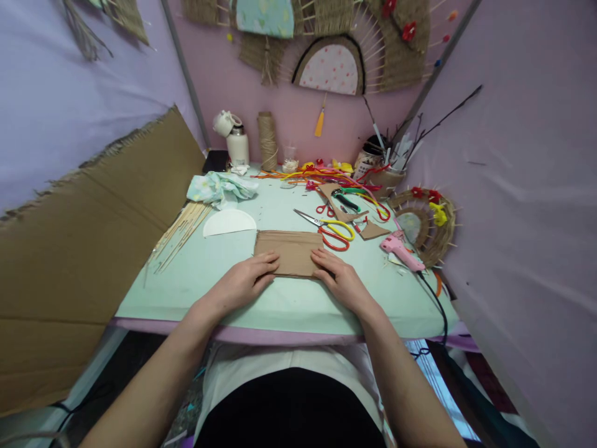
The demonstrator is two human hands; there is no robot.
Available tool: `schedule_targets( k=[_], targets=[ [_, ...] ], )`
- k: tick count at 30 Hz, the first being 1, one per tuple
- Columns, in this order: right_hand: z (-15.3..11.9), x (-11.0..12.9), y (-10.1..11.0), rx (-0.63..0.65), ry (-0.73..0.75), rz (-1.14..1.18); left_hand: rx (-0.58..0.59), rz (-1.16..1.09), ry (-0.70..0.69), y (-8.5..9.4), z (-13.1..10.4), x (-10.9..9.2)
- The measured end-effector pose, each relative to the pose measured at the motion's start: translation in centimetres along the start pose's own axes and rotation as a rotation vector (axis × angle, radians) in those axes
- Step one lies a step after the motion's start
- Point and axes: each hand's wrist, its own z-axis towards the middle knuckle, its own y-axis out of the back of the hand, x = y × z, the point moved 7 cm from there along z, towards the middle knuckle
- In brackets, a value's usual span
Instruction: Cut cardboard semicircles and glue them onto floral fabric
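Observation:
A rectangular piece of brown cardboard (295, 250) lies on the pale green table in front of me, creased along its far edge. At its left end is my left hand (249, 275), fingers over the top and thumb by the near edge. My right hand (339, 274) holds the right end in the same way. Just beyond the right end, scissors with yellow and red handles (333, 229) lie with their blades apart. A white half-circle (231, 223) rests to the left of the cardboard.
Thin wooden sticks (183, 233) and patterned cloth (221, 188) lie left. A large cardboard sheet (93, 230) leans at the left side. On the right are a pink glue gun (402, 251) with a cord and a round woven piece (433, 230). Twine (267, 140) and a bottle (238, 147) stand behind.

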Motion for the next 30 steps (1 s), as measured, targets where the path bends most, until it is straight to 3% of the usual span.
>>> schedule_targets(
  k=[4,9,13,18,30],
  targets=[
    [0.0,0.1,-0.1,-0.011,0.002,-0.008,-0.038,0.192,0.084,-0.4,0.7,-2.3],
    [-0.1,0.0,-0.1,-0.011,0.007,-0.007,-0.004,0.323,0.271,-2.8,2.1,-4.9],
    [-0.2,-0.1,-0.2,-0.002,0.024,-0.004,0.031,0.352,0.302,-4.6,2.8,-6.1],
    [-0.2,-0.2,-0.3,0.003,0.023,-0.013,0.049,0.352,0.294,-5.6,2.9,-6.2],
    [0.0,-0.3,-0.3,0.006,0.01,0.021,0.021,0.356,0.297,-5.9,2.6,-5.9]
  ],
)
